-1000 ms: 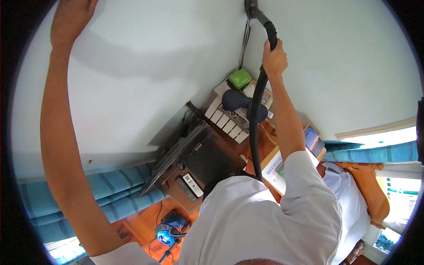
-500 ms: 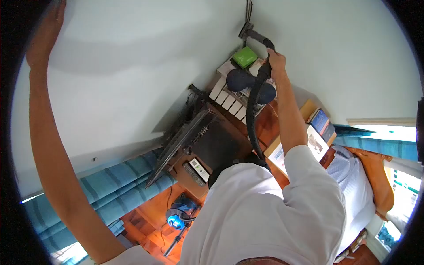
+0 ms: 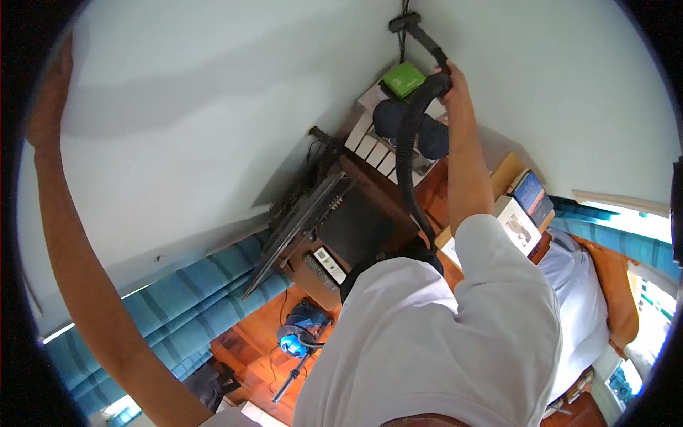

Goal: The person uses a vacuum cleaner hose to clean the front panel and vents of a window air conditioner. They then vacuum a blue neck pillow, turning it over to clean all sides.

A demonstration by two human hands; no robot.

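Note:
My right hand (image 3: pixel 452 82) is closed round the handle end of a black vacuum hose (image 3: pixel 405 146). The hose's flat brush nozzle (image 3: pixel 405 22) lies at the wall corner, over dark cables that run up it. From the handle the hose curves down to my waist. My left arm is stretched up along the left wall; my left hand (image 3: pixel 60 75) is at the dark edge of the view, near the wall, its fingers hidden. Below the nozzle, a green box (image 3: pixel 403 80) and a dark blue rounded object (image 3: pixel 390 118) rest on a white slatted stand (image 3: pixel 366 147).
A television (image 3: pixel 295 231) stands by the left wall, with remotes (image 3: pixel 329 265) on the brown cabinet beside it. A blue vacuum machine (image 3: pixel 304 324) is on the wooden floor. Books (image 3: pixel 531 197), a wooden chair (image 3: pixel 612 285) and blue curtains (image 3: pixel 181 295) are around.
My right hand and the nozzle have moved up a little along the corner cables. My left hand has moved further out to the left edge. The whole view has shifted slightly.

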